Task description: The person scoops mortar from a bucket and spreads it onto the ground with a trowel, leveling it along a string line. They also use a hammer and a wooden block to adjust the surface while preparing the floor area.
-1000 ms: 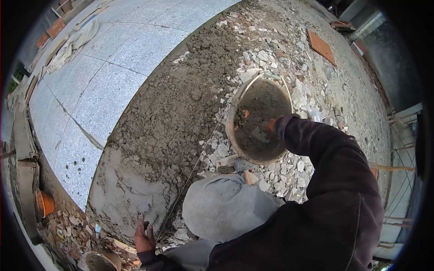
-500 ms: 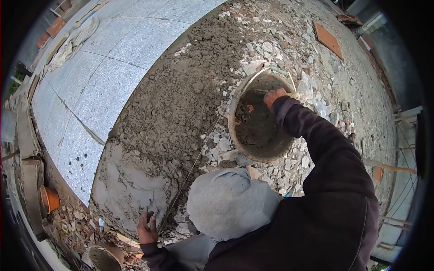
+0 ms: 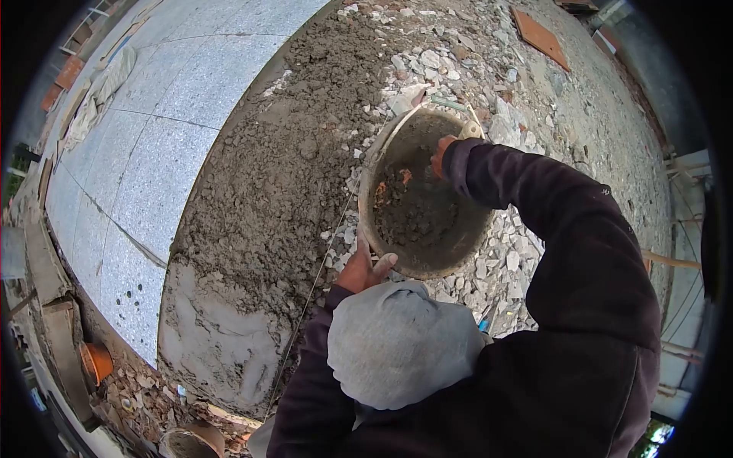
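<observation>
A large mortar-stained bucket stands on the rubble, dark wet mortar and some reddish bits inside. My left hand grips its near-left rim, thumb over the edge and fingers along the outer wall. Inside the upper right of the bucket is my right hand, closed round a tool whose pale handle end shows beyond it; the tool's blade is hidden. Left of the bucket lies a bed of rough mortar, with a smoother wet patch at its near end.
Speckled tiles border the mortar on the left. A taut string runs beside the bed. Broken stones surround the bucket. An orange container and a small bucket are at lower left, a reddish board at upper right.
My left hand has moved from beside the smooth mortar patch up and right onto the bucket's rim. My right hand has shifted slightly within the bucket, and the tool's handle is angled higher.
</observation>
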`<state>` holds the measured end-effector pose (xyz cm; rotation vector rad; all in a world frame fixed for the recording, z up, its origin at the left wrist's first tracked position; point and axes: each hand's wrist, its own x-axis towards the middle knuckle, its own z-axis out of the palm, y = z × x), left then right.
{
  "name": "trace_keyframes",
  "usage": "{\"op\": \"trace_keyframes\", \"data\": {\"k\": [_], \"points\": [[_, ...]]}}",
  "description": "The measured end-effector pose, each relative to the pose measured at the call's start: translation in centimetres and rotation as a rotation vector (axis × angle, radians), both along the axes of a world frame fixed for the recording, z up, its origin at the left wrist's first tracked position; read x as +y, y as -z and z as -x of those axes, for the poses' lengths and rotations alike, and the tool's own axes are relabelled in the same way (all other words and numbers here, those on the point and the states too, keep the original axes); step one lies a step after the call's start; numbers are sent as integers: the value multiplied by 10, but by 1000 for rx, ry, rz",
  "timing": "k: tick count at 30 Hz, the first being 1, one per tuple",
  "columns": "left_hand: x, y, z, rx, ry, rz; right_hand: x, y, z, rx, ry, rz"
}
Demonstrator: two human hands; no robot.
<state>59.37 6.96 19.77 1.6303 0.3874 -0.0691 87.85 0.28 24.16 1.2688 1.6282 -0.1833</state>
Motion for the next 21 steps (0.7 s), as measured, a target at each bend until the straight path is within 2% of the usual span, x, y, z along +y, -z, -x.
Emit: {"op": "trace_keyframes", "data": {"k": [2,4,5,6,8,11,14,15,18,19,21], "points": [[-2,-12,0,-31,-98,307,-2,3,4,81,72,21],[1,8,-6,-230,-83,-1,-8,4,7,160,147,39],[2,15,-8,-330,-72,-157,-13,7,7,181,270,-1],[0,21,-5,-283,-88,8,-18,8,11,192,280,37],[-2,-4,-3,-188,-128,334,-21,-20,40,212,292,115],[-2,16,-5,-235,-139,288,-33,-41,52,307,413,78],[0,-2,-2,-169,-135,362,-36,-65,63,381,498,54],[1,5,-1,-197,-149,226,-39,-68,67,294,514,61],[5,24,8,-94,-137,156,-63,-75,69,418,625,-213],[13,15,18,18,-48,54,-72,-78,70,449,670,-278],[24,12,55,16,-125,18,-83,-84,75,522,742,-411]]}}
